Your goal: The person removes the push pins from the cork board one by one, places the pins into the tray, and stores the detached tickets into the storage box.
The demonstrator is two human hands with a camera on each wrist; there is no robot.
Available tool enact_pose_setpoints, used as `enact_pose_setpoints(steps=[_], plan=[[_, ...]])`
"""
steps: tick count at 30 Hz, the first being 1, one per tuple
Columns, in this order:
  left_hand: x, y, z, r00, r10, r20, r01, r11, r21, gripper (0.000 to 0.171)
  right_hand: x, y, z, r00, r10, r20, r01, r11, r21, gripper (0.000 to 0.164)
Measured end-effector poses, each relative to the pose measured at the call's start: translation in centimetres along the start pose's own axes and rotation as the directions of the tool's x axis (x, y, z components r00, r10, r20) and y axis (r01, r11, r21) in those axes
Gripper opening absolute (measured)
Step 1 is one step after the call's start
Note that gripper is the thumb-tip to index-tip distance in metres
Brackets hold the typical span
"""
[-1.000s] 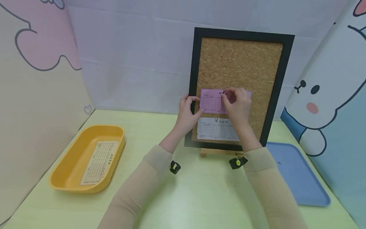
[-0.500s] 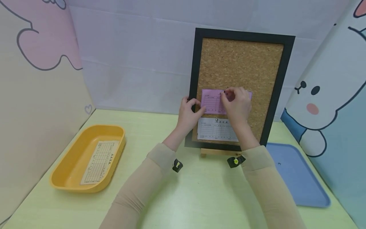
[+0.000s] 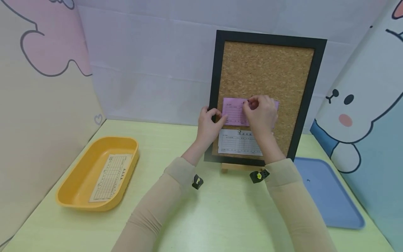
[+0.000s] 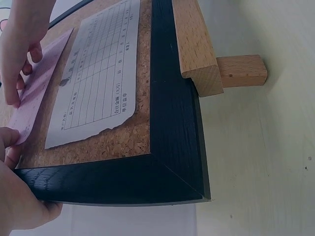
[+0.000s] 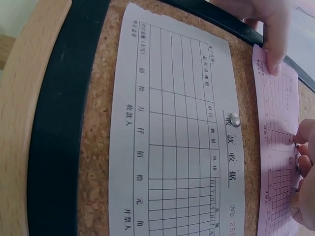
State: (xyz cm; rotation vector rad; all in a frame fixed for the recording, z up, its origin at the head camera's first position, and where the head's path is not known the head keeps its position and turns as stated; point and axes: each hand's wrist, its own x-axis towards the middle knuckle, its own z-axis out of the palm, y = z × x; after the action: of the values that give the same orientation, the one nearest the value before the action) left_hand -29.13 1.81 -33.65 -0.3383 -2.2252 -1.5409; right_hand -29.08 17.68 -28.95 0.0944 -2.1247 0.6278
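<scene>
A black-framed cork board [image 3: 267,66] stands tilted back on a wooden stand [image 4: 199,49]. Low on it, a pink receipt slip [image 3: 232,113] lies above a white receipt slip [image 3: 237,143], which a round silver pushpin [image 5: 235,119] holds at its top. My left hand [image 3: 207,127] grips the board's left edge, thumb [image 5: 274,64] on the pink slip's lower left corner and fingers round the frame. With thumb and fingertips my right hand [image 3: 263,115] pinches a pushpin at the pink slip's top middle; the fingers hide most of the pin.
At the left, a yellow tray [image 3: 72,182] holds a cream receipt slip [image 3: 111,178]. A blue tray [image 3: 333,196] with a tiny dark item on it lies at the right, partly behind my right sleeve. A white cloth backdrop [image 3: 151,63] rises behind the board.
The silver pushpin head at the pink slip's top showed beside my right fingertips a second ago; now the fingers cover it. My left hand keeps its place at the board's edge.
</scene>
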Motion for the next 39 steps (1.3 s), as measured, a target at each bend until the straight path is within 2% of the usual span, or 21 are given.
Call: enact_pose_setpoints(steps=[7, 20, 39], plan=[[0.1, 0.1, 0.0, 0.999, 0.031, -0.016, -0.031, 1.0, -0.002, 0.021, 0.1, -0.1, 0.2, 1.0, -0.012, -0.011, 0.012, 1.0, -0.007, 0.019], [0.0, 0.0, 0.0, 1.0, 0.026, -0.014, -0.026, 1.0, -0.008, 0.02, 0.2, 0.3, 0.7, 0.998, -0.055, -0.042, 0.055, 0.998, 0.012, 0.019], [0.1, -0.3, 0.3, 0.998, 0.054, -0.022, -0.054, 0.999, -0.001, 0.019, 0.1, 0.9, 1.3, 0.989, -0.106, -0.106, 0.109, 0.993, 0.032, 0.021]])
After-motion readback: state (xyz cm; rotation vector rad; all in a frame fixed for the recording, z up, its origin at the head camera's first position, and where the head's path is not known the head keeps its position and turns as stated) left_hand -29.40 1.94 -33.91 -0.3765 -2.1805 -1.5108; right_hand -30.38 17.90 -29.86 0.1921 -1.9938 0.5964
